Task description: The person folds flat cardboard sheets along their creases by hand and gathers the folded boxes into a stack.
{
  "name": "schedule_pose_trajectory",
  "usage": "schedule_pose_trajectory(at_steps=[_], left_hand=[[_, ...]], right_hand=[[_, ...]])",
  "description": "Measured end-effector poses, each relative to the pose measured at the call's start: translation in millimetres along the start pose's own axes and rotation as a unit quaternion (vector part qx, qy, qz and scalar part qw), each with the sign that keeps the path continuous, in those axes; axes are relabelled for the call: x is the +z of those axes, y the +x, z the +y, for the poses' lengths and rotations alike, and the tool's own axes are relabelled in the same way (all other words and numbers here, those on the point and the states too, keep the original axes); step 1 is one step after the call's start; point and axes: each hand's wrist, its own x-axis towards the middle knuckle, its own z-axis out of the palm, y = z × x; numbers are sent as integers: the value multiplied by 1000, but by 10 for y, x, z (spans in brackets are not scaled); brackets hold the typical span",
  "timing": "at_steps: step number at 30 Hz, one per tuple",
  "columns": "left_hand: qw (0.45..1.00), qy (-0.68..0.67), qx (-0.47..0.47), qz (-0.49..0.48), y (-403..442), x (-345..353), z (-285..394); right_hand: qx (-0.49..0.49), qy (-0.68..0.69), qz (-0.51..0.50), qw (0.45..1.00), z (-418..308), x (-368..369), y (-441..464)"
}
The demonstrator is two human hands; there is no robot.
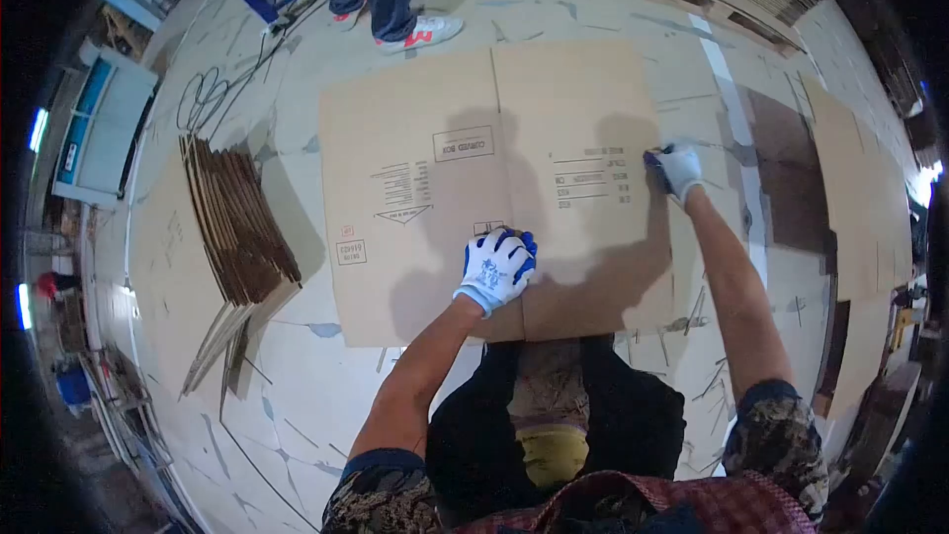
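Note:
A flattened cardboard box [583,267] with printed text lies in front of my knees, a fold line running up its middle. My left hand [497,265], in a white glove with blue fingers, rests on it close to that fold. Its fingers are curled together, and what they hold, if anything, is hidden. My right hand [678,170], gloved alike, is at the box's right edge with its fingers closed on that edge.
A leaning stack of folded cardboard [237,222] stands at left. Another person's legs and shoes [420,33] are beyond the box. Cardboard on a pallet [692,5] sits at upper right, with more cardboard sheets [860,188] at right. A cable [203,99] and scraps litter the floor.

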Motion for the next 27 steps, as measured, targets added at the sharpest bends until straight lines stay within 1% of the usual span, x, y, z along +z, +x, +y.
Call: schedule_pose_trajectory(at_steps=[1, 2, 3, 4, 5, 6, 7, 8, 9, 10, 12, 13, 14, 15, 16, 17, 18, 19, 20, 21, 23, 24, 25, 26, 27], left_hand=[[1000, 10, -26, -8, -26, 20, 6], [999, 20, -45, -17, -35, 22, -23], [991, 122, -33, -31, 12, -457, -236], [990, 133, -42, -25, 10, -469, -251], [992, 119, -46, -5, 39, -378, -204], [997, 52, -61, -11, 120, -417, 96], [996, 64, -58, -20, 237, -583, 230], [997, 49, -54, 5, 221, -660, 289], [997, 41, -59, 31, 192, -722, 333], [998, 43, -44, 30, 163, -756, 386], [992, 79, -38, 87, 75, -867, 444], [992, 91, -31, 86, 54, -921, 525], [995, 71, -17, 72, 23, -933, 588], [997, 54, -3, 59, 74, -975, 674], [995, 71, 7, 63, 152, -1045, 768], [997, 65, 29, 40, 199, -1156, 883], [997, 58, 45, 13, 206, -1282, 1010], [997, 46, 60, -17, 200, -1399, 1116], [996, 52, 64, -19, 219, -1509, 1203], [998, 11, 54, -31, 281, -1593, 1315], [994, -85, 32, -53, 412, -1640, 1625], [976, -191, -15, -101, 468, -1605, 1884], [943, -293, -58, -147, 537, -1496, 2205], [957, -271, 6, -107, 589, -1293, 2472], [965, -245, 67, -66, 610, -1060, 2728]], right_hand=[[66, -179, 10, 982, -497, 269, -114], [133, -350, 24, 927, -1046, 672, -283], [150, -442, 65, 882, -1616, 1219, -394], [123, -472, 87, 869, -1762, 1439, -629], [103, -525, 113, 837, -1970, 1286, -934], [162, -538, 187, 806, -2220, 684, -1715], [83, -678, 196, 703, -2324, 471, -1988], [19, -794, 175, 582, -2384, 342, -2252], [75, -805, 230, 541, -2456, 57, -2502], [124, -811, 280, 499, -2526, -312, -2756], [98, -793, 411, 438, -2573, -797, -3128], [150, -787, 407, 439, -2508, -1041, -3263], [198, -782, 404, 432, -2508, -1224, -3355], [193, -776, 417, 433, -2566, -1361, -3395], [271, -740, 406, 462, -2549, -1493, -3422], [344, -699, 389, 491, -2563, -1532, -3394], [342, -689, 395, 503, -2587, -1559, -3335], [319, -688, 379, 531, -2634, -1593, -3288], [296, -689, 363, 553, -2699, -1608, -3275], [275, -689, 346, 574, -2724, -1608, -3283], [93, -759, 278, 581, -2883, -1139, -3241], [-4, -745, 289, 601, -3189, -622, -3265], [-2, -758, 269, 595, -3385, -251, -3259], [-81, -809, 235, 533, -3582, 125, -3279], [-180, -728, 236, 618, -3822, 504, -3358]])
